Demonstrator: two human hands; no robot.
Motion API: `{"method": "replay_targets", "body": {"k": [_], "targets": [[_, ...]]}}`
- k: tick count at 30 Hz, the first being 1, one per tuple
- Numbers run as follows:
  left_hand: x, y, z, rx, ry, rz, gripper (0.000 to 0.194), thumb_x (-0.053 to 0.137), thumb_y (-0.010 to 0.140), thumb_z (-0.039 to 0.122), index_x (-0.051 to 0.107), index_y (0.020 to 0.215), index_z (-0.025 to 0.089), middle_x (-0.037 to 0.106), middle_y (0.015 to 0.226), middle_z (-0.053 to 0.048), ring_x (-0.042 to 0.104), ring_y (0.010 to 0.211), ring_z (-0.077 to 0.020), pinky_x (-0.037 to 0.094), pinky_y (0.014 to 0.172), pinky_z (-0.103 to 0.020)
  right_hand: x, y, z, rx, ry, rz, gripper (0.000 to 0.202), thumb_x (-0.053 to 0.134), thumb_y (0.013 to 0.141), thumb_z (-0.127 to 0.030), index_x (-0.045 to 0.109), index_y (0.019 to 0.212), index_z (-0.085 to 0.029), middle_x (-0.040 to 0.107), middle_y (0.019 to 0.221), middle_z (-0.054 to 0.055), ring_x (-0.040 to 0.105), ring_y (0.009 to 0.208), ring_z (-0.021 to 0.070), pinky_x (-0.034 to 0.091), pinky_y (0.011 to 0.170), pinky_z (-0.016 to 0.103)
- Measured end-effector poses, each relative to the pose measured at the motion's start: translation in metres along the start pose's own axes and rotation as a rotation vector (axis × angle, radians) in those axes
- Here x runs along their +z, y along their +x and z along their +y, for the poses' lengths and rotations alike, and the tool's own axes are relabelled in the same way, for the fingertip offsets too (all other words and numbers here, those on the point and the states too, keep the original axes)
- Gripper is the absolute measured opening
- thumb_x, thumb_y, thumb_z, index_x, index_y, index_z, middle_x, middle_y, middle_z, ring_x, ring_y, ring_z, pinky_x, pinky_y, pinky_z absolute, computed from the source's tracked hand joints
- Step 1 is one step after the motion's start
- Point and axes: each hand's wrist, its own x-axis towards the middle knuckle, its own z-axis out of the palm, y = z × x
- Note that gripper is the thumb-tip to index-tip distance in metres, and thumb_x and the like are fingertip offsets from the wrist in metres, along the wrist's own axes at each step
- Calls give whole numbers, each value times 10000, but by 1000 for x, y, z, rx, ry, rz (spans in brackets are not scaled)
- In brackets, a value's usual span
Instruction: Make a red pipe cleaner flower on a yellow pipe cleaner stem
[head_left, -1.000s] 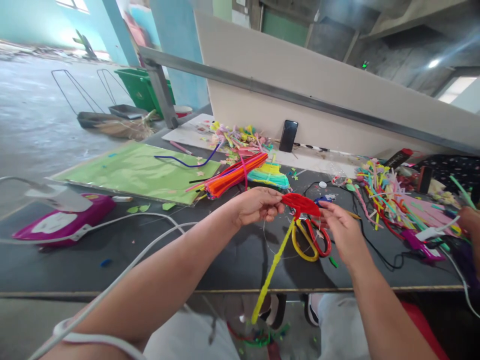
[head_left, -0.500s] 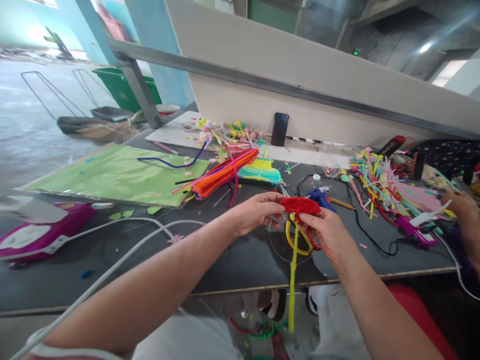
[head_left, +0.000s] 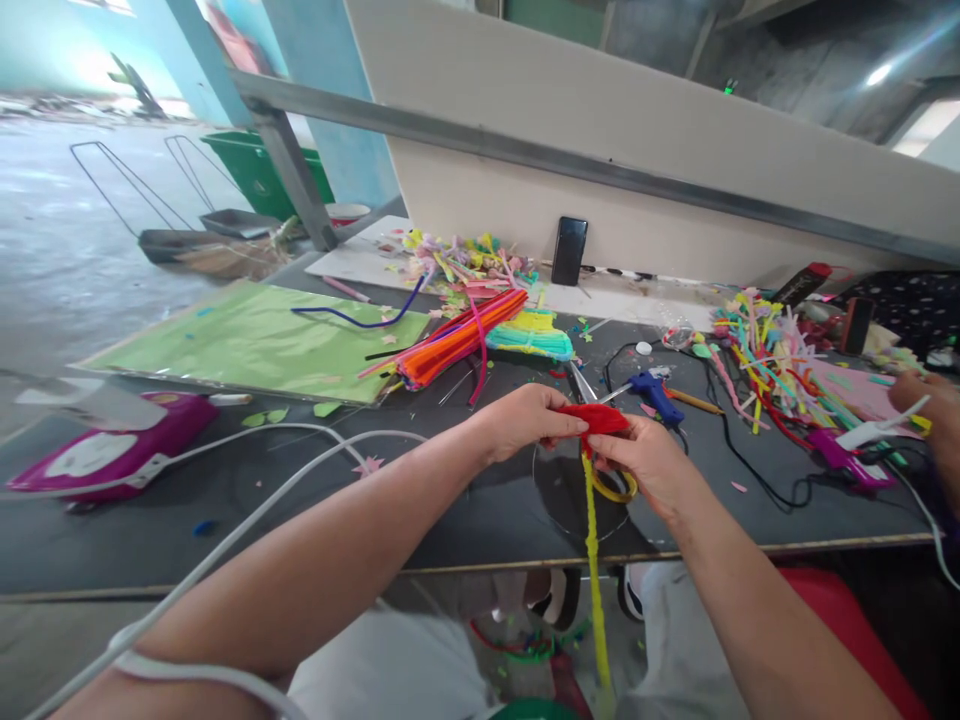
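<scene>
Above the dark table [head_left: 450,515], both hands hold a red pipe-cleaner flower [head_left: 596,416], pinched between thumbs and fingers. My left hand [head_left: 529,420] grips its left side; my right hand [head_left: 641,455] has its right and lower side. A long yellow-green pipe-cleaner stem [head_left: 592,540] hangs from the flower past the table edge. Behind and below lie scissors with a yellow handle [head_left: 621,490], their blades pointing away and their middle hidden by the hands. A blue glue gun [head_left: 656,397] rests just beyond my right hand.
Orange and red pipe cleaners [head_left: 457,345] and a turquoise bundle [head_left: 532,342] lie ahead. A green sheet [head_left: 255,345] and a purple power strip [head_left: 120,455] are at left; a white cable crosses my left arm. A phone [head_left: 570,250] stands behind. Another person's hand [head_left: 919,395] is at right.
The red flower has tilted and looks narrower, more folded between my fingers. My left fingers have moved further over its front. The stem hangs lower, and the view has shifted slightly.
</scene>
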Motion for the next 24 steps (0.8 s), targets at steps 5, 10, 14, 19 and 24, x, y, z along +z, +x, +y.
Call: {"method": "replay_targets", "body": {"k": [5,10,14,19,24], "targets": [[1,2,-3,-6,-39,-14,268,706,665,342,578,614,112,490,474,29,424,429,-67,341,443,-220,-3,-1,0,23,-60,-26,330,756,619,-333,700,879,-139,661,741,23,509,587,102,403,599,252],[3,3,-5,-19,-52,3,243,698,676,321,587,637,109,499,470,24,420,414,-66,338,434,-220,-2,-1,0,24,-113,-1,260,744,620,-345,697,769,-137,614,623,-9,458,547,97,357,581,258],[5,4,-7,-8,-69,22,222,683,692,303,588,637,110,490,453,26,415,399,-64,331,422,-215,-2,2,1,8,-82,-37,229,750,606,-307,681,758,-149,600,622,-21,450,556,98,343,565,252],[6,6,-8,-17,-85,32,213,683,695,295,599,652,104,494,450,25,417,392,-65,331,417,-214,-3,5,3,-14,-97,-137,217,714,636,-272,673,823,-170,607,657,-20,470,565,112,370,585,268],[5,4,-6,-23,-80,24,212,687,691,295,598,662,105,505,457,24,418,386,-68,328,414,-219,-4,5,3,-17,-156,-152,87,672,635,-195,656,715,-165,586,609,-29,477,566,111,364,594,264]]}}
